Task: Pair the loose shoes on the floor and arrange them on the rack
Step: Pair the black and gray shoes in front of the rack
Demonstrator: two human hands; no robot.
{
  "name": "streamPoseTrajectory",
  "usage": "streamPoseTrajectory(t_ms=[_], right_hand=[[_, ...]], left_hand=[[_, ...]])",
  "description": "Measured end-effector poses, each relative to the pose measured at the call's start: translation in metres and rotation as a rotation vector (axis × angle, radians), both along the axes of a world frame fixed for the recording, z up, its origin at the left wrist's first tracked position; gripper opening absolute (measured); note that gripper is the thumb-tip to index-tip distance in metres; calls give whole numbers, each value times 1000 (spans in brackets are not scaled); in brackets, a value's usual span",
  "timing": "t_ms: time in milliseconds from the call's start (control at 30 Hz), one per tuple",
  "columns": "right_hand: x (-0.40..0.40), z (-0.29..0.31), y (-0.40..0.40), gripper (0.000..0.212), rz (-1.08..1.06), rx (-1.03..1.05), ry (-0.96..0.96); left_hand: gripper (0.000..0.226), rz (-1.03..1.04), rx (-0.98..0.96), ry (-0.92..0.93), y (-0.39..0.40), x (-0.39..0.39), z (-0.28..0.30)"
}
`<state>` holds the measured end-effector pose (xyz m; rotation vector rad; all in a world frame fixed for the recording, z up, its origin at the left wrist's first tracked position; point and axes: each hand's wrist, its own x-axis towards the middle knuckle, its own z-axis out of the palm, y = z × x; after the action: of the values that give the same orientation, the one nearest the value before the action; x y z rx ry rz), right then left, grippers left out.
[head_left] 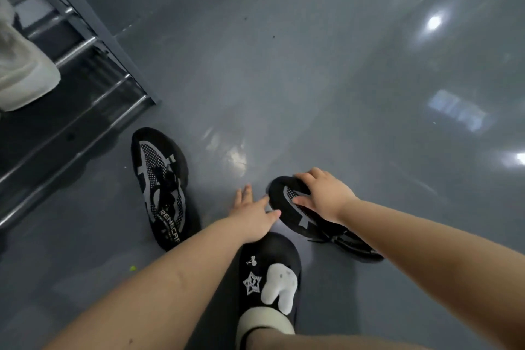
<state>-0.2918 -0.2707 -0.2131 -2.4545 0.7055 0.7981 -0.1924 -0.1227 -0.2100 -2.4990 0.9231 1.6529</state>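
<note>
Two matching black sneakers with grey mesh markings lie apart on the grey floor. One sneaker [162, 187] lies by the rack's foot with its toe pointing away from me. My right hand [324, 196] grips the toe of the other sneaker [309, 219], thumb on the upper and fingers curled over the far edge. Just left of that toe, my left hand [252, 217] reaches forward with straight fingers and holds nothing. The shoe rack [85, 45], with metal bars and a dark frame, stands at the upper left.
A pale beige shoe [20, 77] sits on the rack at the left edge. My own foot in a black clog [270, 270] with white charms stands directly below my hands. Glossy grey floor stretches ahead and to the right.
</note>
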Motion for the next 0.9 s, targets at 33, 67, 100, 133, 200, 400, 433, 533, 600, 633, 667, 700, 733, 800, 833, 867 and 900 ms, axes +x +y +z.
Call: streamPoseTrajectory(t_ms=[33, 67, 100, 133, 200, 400, 433, 533, 600, 633, 667, 700, 733, 800, 833, 867, 900], right_hand=[[0, -2, 0, 55, -80, 9, -28], [1, -2, -2, 51, -156, 17, -48], [2, -1, -6, 47, -209, 24, -57], [4, 2, -12, 44, -238, 27, -65], [15, 12, -24, 41, -271, 23, -122], [93, 72, -12, 34, -331, 79, -388], [107, 84, -5, 34, -326, 86, -417], [145, 109, 25, 35, -355, 147, -503], [164, 114, 55, 34, -422, 240, -538], [172, 114, 72, 31, -453, 289, -545], [180, 111, 88, 29, -483, 333, -546], [186, 109, 105, 27, -511, 376, -546], [192, 106, 121, 26, -538, 418, -543], [203, 99, 151, 24, -591, 501, -526], [208, 94, 165, 24, -605, 534, -506], [212, 88, 178, 24, -607, 550, -484], [216, 81, 189, 24, -595, 548, -461]], left_hand=[[60, 44, -7, 27, -2, -4, 0], [59, 89, -23, 51, -2, -7, 0], [58, 148, -56, 81, -2, -9, 3], [58, 227, -107, 121, -1, -9, 4], [61, 443, -279, 234, -3, -6, 11], [71, 1010, -615, 431, -1, 34, 47], [69, 1055, -632, 417, 7, 45, 54], [51, 1132, -650, 359, 44, 72, 71], [43, 1181, -675, 311, 75, 85, 80], [41, 1195, -680, 275, 90, 91, 84], [41, 1204, -685, 243, 106, 97, 87], [41, 1224, -690, 217, 123, 102, 89], [38, 1260, -695, 199, 139, 107, 92], [32, 1346, -697, 159, 170, 114, 93], [32, 1373, -689, 141, 184, 117, 91], [35, 1392, -674, 125, 197, 119, 88], [37, 1410, -662, 112, 209, 121, 84]])
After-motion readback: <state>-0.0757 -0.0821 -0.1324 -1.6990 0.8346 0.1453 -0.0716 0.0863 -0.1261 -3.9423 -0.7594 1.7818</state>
